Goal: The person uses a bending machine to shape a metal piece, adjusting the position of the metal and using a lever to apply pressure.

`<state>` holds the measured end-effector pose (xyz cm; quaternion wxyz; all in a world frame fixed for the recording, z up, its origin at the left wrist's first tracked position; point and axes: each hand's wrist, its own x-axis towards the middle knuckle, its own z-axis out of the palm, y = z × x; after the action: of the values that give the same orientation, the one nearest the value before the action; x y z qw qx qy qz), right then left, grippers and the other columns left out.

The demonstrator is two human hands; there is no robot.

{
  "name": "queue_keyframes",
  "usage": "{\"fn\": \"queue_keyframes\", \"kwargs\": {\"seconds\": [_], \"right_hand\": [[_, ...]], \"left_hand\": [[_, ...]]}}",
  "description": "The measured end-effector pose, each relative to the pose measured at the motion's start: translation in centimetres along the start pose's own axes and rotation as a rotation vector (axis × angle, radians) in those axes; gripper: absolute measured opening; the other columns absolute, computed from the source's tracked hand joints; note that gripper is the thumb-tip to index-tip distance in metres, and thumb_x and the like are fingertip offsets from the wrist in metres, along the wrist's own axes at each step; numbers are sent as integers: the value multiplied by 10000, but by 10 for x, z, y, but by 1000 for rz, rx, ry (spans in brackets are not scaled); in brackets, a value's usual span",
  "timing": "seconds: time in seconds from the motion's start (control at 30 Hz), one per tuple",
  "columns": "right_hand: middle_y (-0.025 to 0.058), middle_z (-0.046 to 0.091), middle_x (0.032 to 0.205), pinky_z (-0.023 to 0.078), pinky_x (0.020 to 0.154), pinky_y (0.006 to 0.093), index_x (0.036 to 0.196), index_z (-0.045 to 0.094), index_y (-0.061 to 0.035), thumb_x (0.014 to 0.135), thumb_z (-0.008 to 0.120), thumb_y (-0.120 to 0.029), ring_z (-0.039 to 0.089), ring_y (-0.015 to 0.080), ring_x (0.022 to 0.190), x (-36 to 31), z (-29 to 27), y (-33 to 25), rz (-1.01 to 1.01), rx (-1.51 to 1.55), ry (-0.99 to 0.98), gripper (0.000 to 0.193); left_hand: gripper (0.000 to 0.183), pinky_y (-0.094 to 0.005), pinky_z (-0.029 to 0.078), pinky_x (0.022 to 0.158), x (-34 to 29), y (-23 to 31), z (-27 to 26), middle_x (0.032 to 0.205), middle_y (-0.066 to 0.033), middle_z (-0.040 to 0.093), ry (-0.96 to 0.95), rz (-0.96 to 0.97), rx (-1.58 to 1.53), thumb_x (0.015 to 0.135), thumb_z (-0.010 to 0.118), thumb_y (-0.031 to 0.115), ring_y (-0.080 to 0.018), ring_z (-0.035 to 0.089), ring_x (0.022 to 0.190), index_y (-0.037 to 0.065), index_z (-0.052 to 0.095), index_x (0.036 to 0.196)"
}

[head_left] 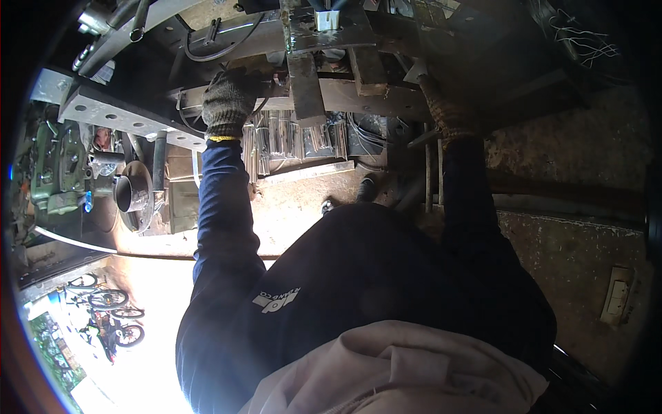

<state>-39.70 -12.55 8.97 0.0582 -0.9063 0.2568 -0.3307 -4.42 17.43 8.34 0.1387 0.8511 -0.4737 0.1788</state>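
My left hand (227, 103), in a grey knit glove with a yellow cuff edge, rests at the long dark metal beam (393, 100) of a machine. Its fingers curl forward into shadow, and whatever they hold is hidden. A thin dark cable (185, 114) loops beside that wrist. Farther right, my right hand (448, 110), in a dark, dirty glove, reaches to the same beam. Its fingertips close on a small pale flat piece (416, 71). Between both hands, two short metal bars (305, 90) lie across the beam, below a clamp-like head with a bright metal block (327, 21).
Bundles of thin metal rods (283, 134) lie beneath the beam. A perforated metal channel (124, 117) juts out at left, near a round flanged pipe (131, 193) and green machinery (58, 165). Tangled wire (589, 47) sits far right. Bicycles (107, 300) stand outside, lower left.
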Motion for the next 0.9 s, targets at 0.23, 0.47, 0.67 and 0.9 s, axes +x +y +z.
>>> {"fn": "queue_keyframes", "kwargs": {"seconds": [0.23, 0.47, 0.67, 0.9], "right_hand": [[159, 577, 1461, 374, 1163, 462, 1413, 592, -94, 942, 703, -431, 509, 354, 1373, -1, 1, 2, 7, 20, -18, 590], [158, 600, 1421, 396, 1144, 448, 1396, 601, -88, 950, 701, -378, 533, 346, 1349, 5, -9, -10, -78, -138, -23, 541], [155, 612, 1402, 411, 1135, 435, 1393, 605, -90, 950, 710, -316, 549, 335, 1334, 4, -12, -9, -19, -7, -20, 508], [181, 561, 1462, 368, 1181, 473, 1497, 518, -146, 983, 643, -383, 476, 383, 1395, 3, -10, -23, 145, 202, -135, 580]], "left_hand": [[354, -478, 528, 860, -2, -3, 5, 1053, -152, 739, 42, -5, -12, 981, 539, 393, -370, 684, 1000, 133, 761, 1074], [435, -465, 529, 907, -5, 9, -13, 1100, -173, 745, -15, -104, -44, 968, 571, 431, -367, 691, 1043, 81, 765, 1140], [438, -458, 532, 911, 1, 12, -12, 1113, -173, 745, -7, -126, -45, 962, 593, 433, -361, 696, 1044, 69, 773, 1127], [426, -477, 558, 808, -14, -8, 1, 999, -168, 727, -5, -91, 9, 916, 645, 353, -352, 703, 959, 46, 685, 1210]]}}
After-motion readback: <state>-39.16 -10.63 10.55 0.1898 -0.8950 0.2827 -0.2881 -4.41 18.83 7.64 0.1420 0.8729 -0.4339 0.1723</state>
